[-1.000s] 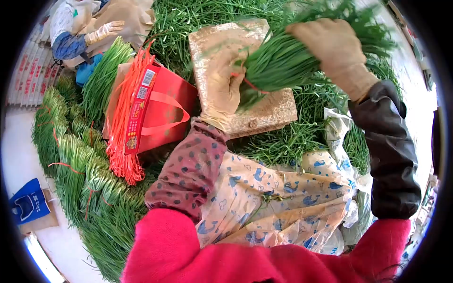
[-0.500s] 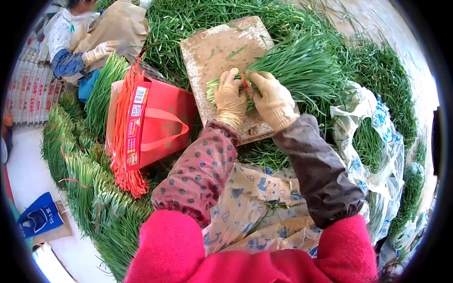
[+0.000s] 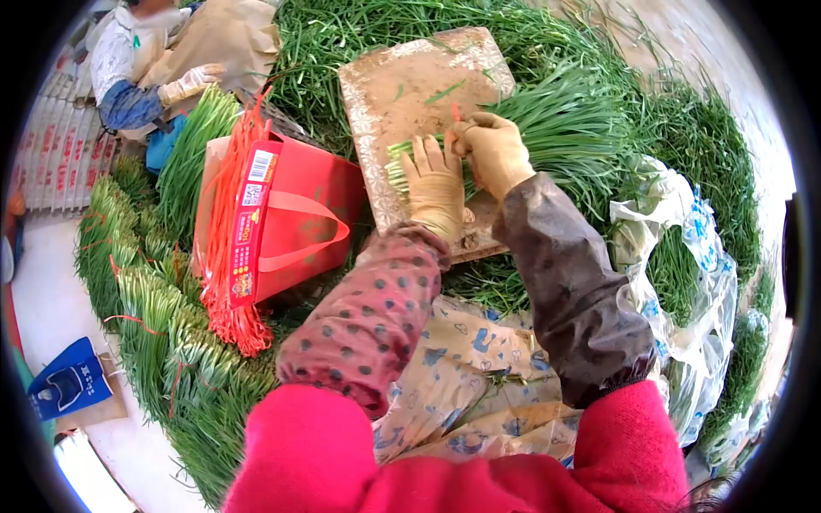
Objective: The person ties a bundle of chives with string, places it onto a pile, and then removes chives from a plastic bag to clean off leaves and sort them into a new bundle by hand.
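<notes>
A bunch of garlic chives lies across a worn board, its pale cut ends to the left and its leaves fanning right. My gloved left hand rests flat on the stalk end, fingers stretched out and pointing away from me. Beside it, my gloved right hand is closed, pinching a red tie at the bunch. Part of the tie stands up above the fingers and part shows below them. The glove hides how the tie passes round the stalks.
Left of the board stands a red bag with red ties hanging over its side. Tied bunches are piled at the left. Loose greens surround the board, with plastic film at right. Another person's gloved hand is at upper left.
My left hand has gone from curled fingers at the tie to lying flat on the stalks. The right hand has turned and closed, with the tie now raised. The view has shifted slightly.
</notes>
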Motion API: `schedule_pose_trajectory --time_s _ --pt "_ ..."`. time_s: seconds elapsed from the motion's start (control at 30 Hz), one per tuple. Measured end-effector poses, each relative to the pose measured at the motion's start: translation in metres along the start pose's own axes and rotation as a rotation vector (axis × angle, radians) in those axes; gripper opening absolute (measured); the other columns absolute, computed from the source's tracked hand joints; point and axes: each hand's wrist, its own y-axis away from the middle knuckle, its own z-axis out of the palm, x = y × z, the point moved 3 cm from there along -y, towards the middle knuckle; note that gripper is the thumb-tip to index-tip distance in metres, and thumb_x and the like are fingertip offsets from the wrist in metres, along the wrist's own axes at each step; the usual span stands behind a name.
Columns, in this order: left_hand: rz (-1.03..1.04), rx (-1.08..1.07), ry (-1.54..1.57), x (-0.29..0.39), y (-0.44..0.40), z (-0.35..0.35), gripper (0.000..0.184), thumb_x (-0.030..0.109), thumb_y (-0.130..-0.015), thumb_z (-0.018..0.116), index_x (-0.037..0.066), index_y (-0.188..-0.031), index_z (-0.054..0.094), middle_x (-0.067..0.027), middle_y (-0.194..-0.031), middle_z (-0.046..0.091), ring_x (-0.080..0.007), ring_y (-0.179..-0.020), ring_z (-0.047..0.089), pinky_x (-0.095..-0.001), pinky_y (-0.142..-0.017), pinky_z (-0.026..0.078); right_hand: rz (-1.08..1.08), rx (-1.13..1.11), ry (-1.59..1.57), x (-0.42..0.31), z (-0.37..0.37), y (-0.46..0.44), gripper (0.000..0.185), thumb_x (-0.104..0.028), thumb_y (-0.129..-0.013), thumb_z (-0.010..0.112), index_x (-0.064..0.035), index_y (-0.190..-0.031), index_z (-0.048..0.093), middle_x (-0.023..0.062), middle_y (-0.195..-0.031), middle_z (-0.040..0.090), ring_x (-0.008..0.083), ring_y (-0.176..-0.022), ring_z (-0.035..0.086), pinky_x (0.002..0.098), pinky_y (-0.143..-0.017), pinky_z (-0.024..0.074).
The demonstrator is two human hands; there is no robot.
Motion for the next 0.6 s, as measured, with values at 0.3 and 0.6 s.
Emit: schedule_pose_trajectory --time_s 0.3,0.6 --pt "0.058 0.321 -0.083 -0.011 -0.015 0.013 0.069 0.032 -0.068 0.071 0.004 -0.126 0.044 -0.0115 -0.103 0.05 -0.0272 -0.092 0.051 -0.0436 -0.082 0.04 -0.235 0.008 0.002 0.071 -0.015 0.053 0.017 -0.014 -0.086 0.062 0.0009 -0.092 0.066 0.0042 -0.069 0.063 0.0071 -0.061 0.055 0.025 -0.057 0.0446" --pt "0.066 -0.63 0.385 -0.027 -0.03 -0.035 0.091 0.047 -0.05 0.088 0.011 -0.124 0.049 -0.0131 -0.127 0.054 -0.034 -0.121 0.049 -0.0442 -0.1 0.04 -0.2 -0.106 0.064 -0.009 -0.01 0.054 0.015 -0.013 -0.086 0.062 0.0003 -0.092 0.067 0.0058 -0.075 0.065 0.0117 -0.069 0.059 0.0258 -0.063 0.0469"
